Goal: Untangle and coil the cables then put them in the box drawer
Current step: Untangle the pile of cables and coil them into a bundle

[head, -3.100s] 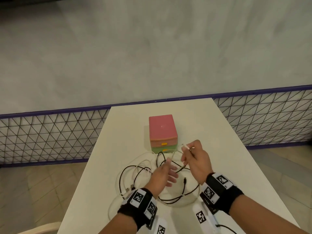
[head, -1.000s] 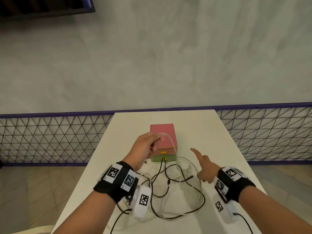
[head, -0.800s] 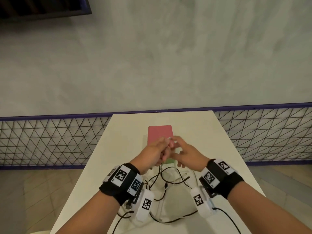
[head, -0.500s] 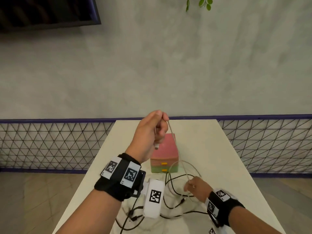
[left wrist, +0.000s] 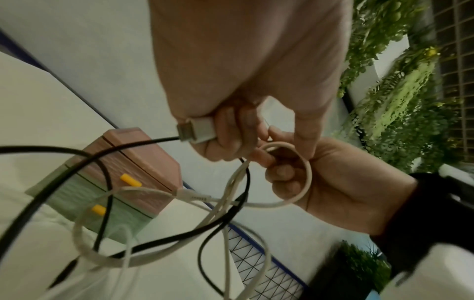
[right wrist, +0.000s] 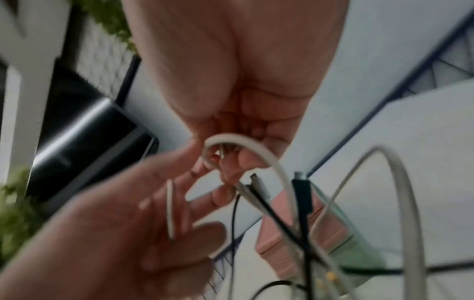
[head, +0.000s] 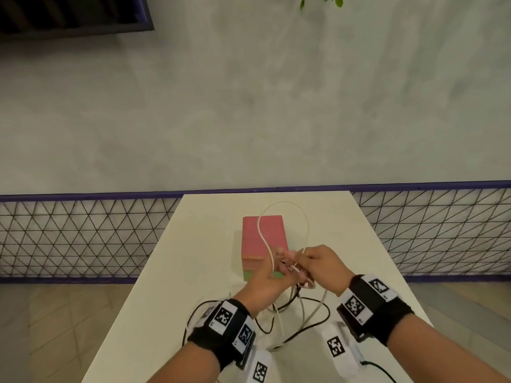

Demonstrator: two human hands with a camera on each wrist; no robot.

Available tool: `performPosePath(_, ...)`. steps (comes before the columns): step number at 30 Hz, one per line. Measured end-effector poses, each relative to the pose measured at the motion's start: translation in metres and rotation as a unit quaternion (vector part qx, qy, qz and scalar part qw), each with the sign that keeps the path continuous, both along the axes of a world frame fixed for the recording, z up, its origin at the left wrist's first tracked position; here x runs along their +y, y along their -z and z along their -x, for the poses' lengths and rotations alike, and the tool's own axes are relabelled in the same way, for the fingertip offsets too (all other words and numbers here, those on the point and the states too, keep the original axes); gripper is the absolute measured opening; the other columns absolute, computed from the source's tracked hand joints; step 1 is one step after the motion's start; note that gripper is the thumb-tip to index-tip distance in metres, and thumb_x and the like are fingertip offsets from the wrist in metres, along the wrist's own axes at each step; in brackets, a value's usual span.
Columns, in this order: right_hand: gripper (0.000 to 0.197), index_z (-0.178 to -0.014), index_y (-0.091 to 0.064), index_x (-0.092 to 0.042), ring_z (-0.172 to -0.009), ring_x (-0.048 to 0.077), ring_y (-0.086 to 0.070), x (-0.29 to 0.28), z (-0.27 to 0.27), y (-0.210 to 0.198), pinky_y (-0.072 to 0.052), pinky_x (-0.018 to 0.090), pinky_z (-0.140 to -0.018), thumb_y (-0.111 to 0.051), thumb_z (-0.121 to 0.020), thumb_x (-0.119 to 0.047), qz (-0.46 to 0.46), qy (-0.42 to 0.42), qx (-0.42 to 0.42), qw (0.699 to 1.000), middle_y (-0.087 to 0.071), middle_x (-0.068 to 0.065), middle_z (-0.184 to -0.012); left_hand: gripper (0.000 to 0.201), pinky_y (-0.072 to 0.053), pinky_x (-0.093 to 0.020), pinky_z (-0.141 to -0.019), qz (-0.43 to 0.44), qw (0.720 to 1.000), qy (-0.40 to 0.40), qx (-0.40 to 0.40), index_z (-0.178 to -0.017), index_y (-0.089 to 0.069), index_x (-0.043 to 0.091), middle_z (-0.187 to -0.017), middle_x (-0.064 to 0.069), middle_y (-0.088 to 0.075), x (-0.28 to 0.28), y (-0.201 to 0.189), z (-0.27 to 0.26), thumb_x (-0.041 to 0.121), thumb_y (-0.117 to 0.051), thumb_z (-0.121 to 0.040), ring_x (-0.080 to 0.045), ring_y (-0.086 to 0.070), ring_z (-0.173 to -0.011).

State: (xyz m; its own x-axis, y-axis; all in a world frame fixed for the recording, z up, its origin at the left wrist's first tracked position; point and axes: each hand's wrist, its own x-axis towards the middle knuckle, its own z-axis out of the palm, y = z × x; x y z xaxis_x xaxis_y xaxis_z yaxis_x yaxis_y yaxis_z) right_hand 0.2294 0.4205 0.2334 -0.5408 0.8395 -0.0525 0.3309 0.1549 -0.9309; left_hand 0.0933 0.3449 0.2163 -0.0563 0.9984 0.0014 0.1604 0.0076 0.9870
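Observation:
Both hands meet just in front of the pink and green drawer box (head: 262, 236), above the table. My left hand (head: 272, 272) grips the white cable's USB plug (left wrist: 202, 130) with its fingers curled. Thumb and fingers of my right hand (head: 322, 262) pinch a small loop of the same white cable (left wrist: 306, 162) against the left fingers. A long arc of white cable (head: 284, 202) stands up over the box. The black cable (left wrist: 143, 142) hangs tangled with the white strands under the hands and lies looped on the table. Both yellow drawer handles (left wrist: 130, 180) show, with the drawers closed.
The white table (head: 193, 272) is narrow, with bare surface left and right of the box. Beyond its far edge runs a wire mesh fence (head: 83, 236) with a purple rail against a grey wall. Tiled floor lies on both sides.
My left hand has come down from its raised position and my right hand has lifted off the table. They now meet before the box, and a white loop arcs over it.

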Motion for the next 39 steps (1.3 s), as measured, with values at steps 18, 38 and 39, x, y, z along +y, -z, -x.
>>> performPosePath(18, 0.025, -0.086, -0.057, 0.002, -0.066, 0.029, -0.071, 0.034, -0.061, -0.010, -0.061, 0.030, -0.065, -0.042, -0.099, -0.012, 0.158, 0.270, 0.351, 0.883, -0.054, 0.017, -0.072, 0.046, -0.028, -0.024, -0.048, 0.128, 0.972, -0.149, 0.131, -0.046, -0.057, 0.025, -0.041, 0.008, -0.034, -0.020, 0.067, 0.051, 0.006, -0.051, -0.088, -0.007, -0.033, -0.038)
performPosePath(38, 0.028, -0.110, -0.059, -0.018, -0.098, 0.014, -0.061, -0.011, -0.012, -0.003, -0.048, 0.016, -0.082, -0.064, -0.083, -0.025, 0.078, -0.072, 0.092, 0.990, -0.066, 0.005, -0.100, 0.027, -0.040, -0.014, -0.058, 0.001, 0.993, -0.118, 0.022, -0.074, -0.070, 0.019, -0.055, 0.010, -0.057, 0.005, 0.013, 0.003, 0.017, -0.054, -0.096, -0.003, -0.052, -0.054)
performPosePath(39, 0.032, -0.117, -0.057, -0.023, -0.104, 0.011, -0.059, -0.012, -0.015, 0.011, -0.046, 0.016, -0.085, -0.064, -0.086, -0.028, 0.012, -0.104, -0.036, 0.994, -0.064, -0.003, -0.109, 0.022, -0.044, -0.014, -0.064, 0.004, 0.994, -0.110, 0.025, -0.080, -0.072, 0.011, -0.065, 0.008, -0.064, 0.007, 0.010, 0.007, 0.014, -0.056, -0.095, -0.002, -0.057, -0.061)
